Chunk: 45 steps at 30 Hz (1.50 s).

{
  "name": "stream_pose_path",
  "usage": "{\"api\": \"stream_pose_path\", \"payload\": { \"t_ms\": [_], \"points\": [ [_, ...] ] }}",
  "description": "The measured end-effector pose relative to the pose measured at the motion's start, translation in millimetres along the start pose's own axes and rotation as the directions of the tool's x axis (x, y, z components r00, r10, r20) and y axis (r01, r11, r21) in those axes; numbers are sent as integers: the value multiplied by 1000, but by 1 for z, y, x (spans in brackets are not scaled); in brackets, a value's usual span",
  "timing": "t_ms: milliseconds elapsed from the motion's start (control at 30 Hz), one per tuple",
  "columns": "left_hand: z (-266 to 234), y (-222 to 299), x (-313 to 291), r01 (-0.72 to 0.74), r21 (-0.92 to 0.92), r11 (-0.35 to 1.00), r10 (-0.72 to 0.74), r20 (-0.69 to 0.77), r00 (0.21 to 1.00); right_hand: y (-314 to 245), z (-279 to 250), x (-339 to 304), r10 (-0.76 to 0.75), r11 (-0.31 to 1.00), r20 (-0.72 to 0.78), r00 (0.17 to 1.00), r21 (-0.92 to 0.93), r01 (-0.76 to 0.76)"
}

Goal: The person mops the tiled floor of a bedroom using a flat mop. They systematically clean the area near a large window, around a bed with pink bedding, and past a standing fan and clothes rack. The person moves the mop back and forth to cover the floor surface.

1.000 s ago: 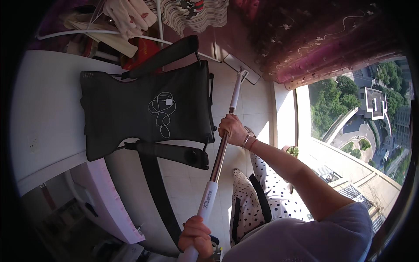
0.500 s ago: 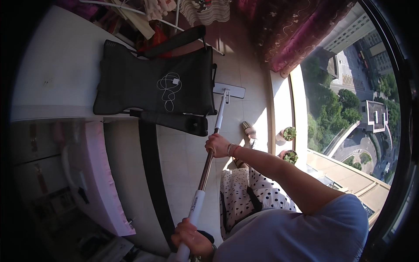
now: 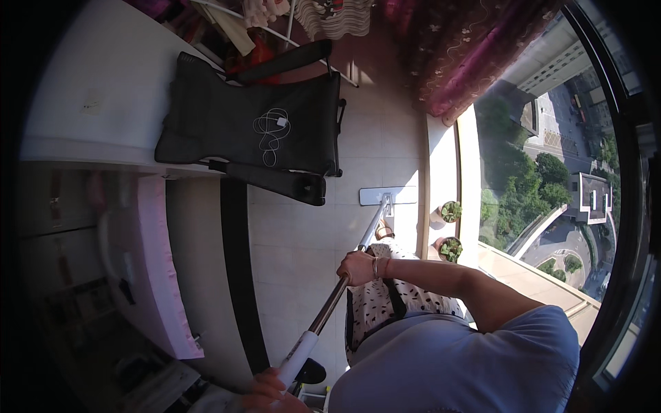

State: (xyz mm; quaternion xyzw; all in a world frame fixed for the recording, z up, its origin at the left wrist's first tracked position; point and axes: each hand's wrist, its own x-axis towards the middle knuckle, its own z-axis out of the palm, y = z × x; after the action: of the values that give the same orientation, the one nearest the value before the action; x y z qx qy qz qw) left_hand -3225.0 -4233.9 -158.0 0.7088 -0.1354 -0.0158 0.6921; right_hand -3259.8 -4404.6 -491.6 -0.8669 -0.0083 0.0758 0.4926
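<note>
A flat mop with a long white and brown metallic handle [image 3: 326,313] slants across the middle of the view. Its pale rectangular head [image 3: 372,197] lies on the tiled floor. My right hand [image 3: 357,268], with bracelets at the wrist, is closed around the metal shaft. Lower down and to the left, my left hand [image 3: 270,394] wraps the thick white end of the handle; it is partly smeared and near the picture's edge. One of my shoes [image 3: 384,233] shows just behind the mop head, below dotted trousers [image 3: 375,299].
A black reclining chair [image 3: 227,120] with a coiled white charging cable [image 3: 274,131] on its seat stands at the left. Two potted plants [image 3: 450,230] sit on the windowsill beside the large window. A purple curtain [image 3: 447,82] and a white drying rack [image 3: 289,34] with cloths are farther off.
The mop head has been drawn back toward me and slightly right, away from the chair. My left hand has slid down and left with the handle. Both hands keep hold.
</note>
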Motion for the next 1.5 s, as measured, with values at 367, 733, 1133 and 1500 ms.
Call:
{"api": "stream_pose_path", "payload": {
  "t_ms": [367,733,1133,1500],
  "points": [
    [48,-70,24,-13,78,997,-12,311,950,92,-131,20,-7,973,-209,978,-228,-41],
    [62,-158,19,-85,-234,969,212,599,772,157,-72,8,141,963,-563,814,-111,-244],
    [-235,-55,24,-24,-130,991,99,615,782,-77,195,60,212,973,-551,807,43,-227],
    [-408,35,-21,-145,-52,988,150,536,831,-257,354,108,-109,987,-47,993,115,113]
  ]
}}
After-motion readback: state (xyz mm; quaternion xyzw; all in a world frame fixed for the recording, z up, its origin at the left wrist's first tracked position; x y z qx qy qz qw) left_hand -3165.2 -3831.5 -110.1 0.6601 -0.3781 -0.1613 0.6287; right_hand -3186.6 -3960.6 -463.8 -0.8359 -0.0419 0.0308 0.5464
